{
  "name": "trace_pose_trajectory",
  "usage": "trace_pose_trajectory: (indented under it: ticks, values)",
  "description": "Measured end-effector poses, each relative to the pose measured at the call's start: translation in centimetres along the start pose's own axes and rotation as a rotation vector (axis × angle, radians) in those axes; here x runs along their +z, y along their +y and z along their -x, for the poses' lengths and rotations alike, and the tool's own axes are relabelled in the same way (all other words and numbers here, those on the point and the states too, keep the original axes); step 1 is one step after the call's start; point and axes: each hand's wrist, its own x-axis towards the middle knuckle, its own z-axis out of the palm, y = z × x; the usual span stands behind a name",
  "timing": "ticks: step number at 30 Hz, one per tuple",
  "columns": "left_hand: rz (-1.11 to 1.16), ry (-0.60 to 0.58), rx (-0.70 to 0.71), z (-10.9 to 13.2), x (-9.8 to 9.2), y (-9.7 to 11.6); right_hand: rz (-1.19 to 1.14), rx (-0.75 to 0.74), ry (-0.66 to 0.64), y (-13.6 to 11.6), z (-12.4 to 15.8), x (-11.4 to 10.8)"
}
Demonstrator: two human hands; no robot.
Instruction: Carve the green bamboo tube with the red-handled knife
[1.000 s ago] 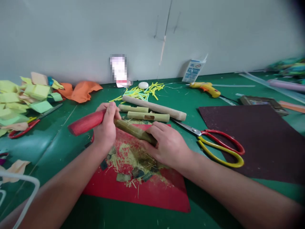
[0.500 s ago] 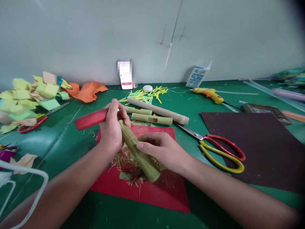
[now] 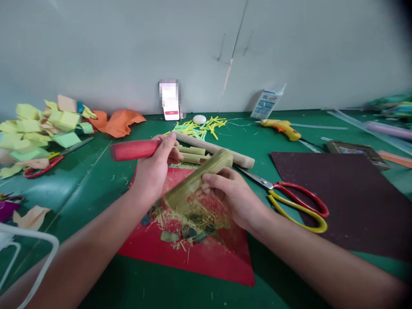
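Observation:
My left hand (image 3: 157, 165) is closed round a red-handled tool (image 3: 135, 150), its handle pointing left; the working end is hidden by the fingers. Pinched between the thumb and fingers of my right hand (image 3: 230, 191) is a green bamboo tube (image 3: 196, 182), held slantwise with its upper end to the right. The tube's lower end is near my left wrist. Beneath it, bamboo shavings (image 3: 206, 214) and dark chips lie on a red sheet (image 3: 222, 268). Behind the hands rest more bamboo pieces (image 3: 195, 158) and a pale wooden stick (image 3: 222, 150).
Scissors (image 3: 299, 204) with red and yellow handles lie on the right, partly over a dark sheet (image 3: 341, 193). Further back are a yellow glue gun (image 3: 283, 128), yellow-green strips (image 3: 215, 125) and a phone (image 3: 170, 103) against the wall. Folded paper pieces (image 3: 41, 133) cover the left.
My right hand has swung the bamboo tube round, so its far end now points up and right, away from my left hand. The left hand has shifted slightly right with the red-handled tool.

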Motion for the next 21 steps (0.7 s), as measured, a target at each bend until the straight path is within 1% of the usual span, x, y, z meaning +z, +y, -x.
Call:
trace_pose_trajectory:
  ticks: [2,4,7,9,10,11,13,14,15,16,17,18,19,20,21]
  values:
    - [-0.092,-0.050,-0.007,0.2,-0.1,0.0,-0.030,-0.048,0.070,-0.1,0.0,0.0]
    - [-0.235,-0.071,0.039,0.5,-0.2,-0.1,-0.048,-0.062,0.111,-0.2,0.2,0.3]
    - [-0.438,-0.078,0.126,0.8,-0.3,-0.2,-0.044,-0.053,0.103,-0.1,0.4,0.6]
    - [-0.481,-0.078,0.160,0.7,-0.5,-0.3,0.002,-0.089,0.099,0.1,0.4,0.5]
    - [-0.473,-0.080,0.164,0.6,-0.6,-0.4,0.046,-0.132,0.127,0.2,0.4,0.2]
    - [-0.452,-0.083,0.159,0.4,-0.8,-0.5,0.114,-0.191,0.182,0.2,0.3,-0.1]
    - [-0.392,-0.097,0.123,-0.1,-1.1,-0.8,0.236,-0.347,0.398,0.2,0.2,-1.0]
    - [-0.370,-0.107,0.097,-0.3,-1.3,-1.0,0.280,-0.423,0.484,0.1,0.1,-1.5]
    - [-0.363,-0.123,0.071,-0.5,-1.5,-1.2,0.310,-0.489,0.529,0.0,0.2,-1.8]
    - [-0.367,-0.141,0.047,-0.6,-1.6,-1.5,0.368,-0.576,0.546,-0.2,0.2,-2.1]
    - [-0.380,-0.159,0.025,-0.6,-1.7,-1.7,0.478,-0.655,0.511,-0.4,0.4,-2.1]
    - [-0.399,-0.177,0.005,-0.7,-1.8,-1.9,0.662,-0.686,0.384,-0.5,0.5,-2.1]
    - [-0.415,-0.192,-0.008,-0.6,-1.8,-2.1,0.892,-0.685,0.231,-0.6,0.7,-1.9]
    - [-0.427,-0.204,-0.016,-0.6,-1.8,-2.3,1.098,-0.685,0.104,-0.6,0.9,-1.7]
    - [-0.438,-0.217,-0.020,-0.5,-1.8,-2.5,1.268,-0.666,0.035,-0.5,1.0,-1.4]
